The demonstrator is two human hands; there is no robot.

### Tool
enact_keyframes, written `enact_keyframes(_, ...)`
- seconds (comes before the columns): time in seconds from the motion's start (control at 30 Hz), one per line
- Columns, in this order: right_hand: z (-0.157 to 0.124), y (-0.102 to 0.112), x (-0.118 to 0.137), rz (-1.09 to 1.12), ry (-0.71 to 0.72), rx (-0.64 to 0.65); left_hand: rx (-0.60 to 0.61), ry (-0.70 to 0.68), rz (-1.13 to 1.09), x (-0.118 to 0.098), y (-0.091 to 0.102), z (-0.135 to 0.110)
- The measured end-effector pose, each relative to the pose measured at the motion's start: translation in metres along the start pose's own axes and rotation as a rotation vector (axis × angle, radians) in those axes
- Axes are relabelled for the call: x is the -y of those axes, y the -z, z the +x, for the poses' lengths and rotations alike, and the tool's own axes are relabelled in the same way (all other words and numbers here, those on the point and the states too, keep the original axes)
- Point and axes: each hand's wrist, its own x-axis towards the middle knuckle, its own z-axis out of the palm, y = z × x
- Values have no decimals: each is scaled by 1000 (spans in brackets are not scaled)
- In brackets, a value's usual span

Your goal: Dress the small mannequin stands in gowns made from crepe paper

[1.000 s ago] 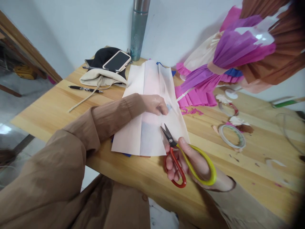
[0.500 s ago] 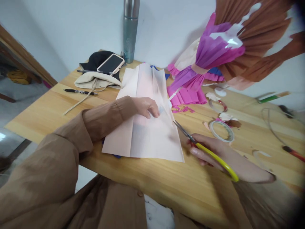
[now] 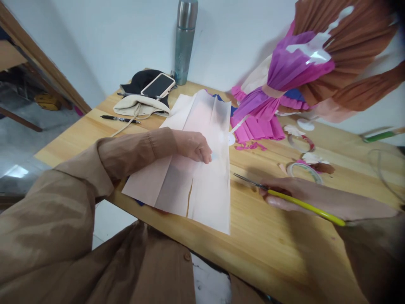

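Note:
A pale pink sheet of paper (image 3: 202, 126) lies folded on the wooden table (image 3: 262, 236), with a short slit running up from its near edge. My left hand (image 3: 193, 145) presses down on the middle of the sheet, fingers curled against it. To the right, my right hand (image 3: 294, 194) grips scissors (image 3: 284, 197) with a yellow handle. They lie low over the table and their blades point left towards the sheet's right edge, a little short of it.
Pleated paper fans (image 3: 316, 63) in purple, pink and brown rise at the back right. Tape rolls (image 3: 304, 171) and paper scraps lie near my right hand. A phone (image 3: 157, 85) on a cloth bag (image 3: 139, 105), a pen (image 3: 120, 119) and a steel flask (image 3: 185, 42) stand at the back.
My right hand swung the scissors from the sheet's near edge out to its right side, down onto the table. The sheet now shows a slit in its near edge. My left hand stayed put.

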Motion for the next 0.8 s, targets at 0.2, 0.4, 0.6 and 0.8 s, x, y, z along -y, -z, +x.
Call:
enact_keyframes(0.2,14,14,-2,64,58,194,-25,-57,120,-10,3,21)
enact_keyframes(0.4,34,17,-11,64,211,205,-36,-122,96,12,-14,46)
enact_keyframes(0.6,38,20,-7,124,184,224,-110,-196,76,27,-26,44)
enact_keyframes(0.8,38,22,1,385,23,279,-96,-133,39,29,-29,45)
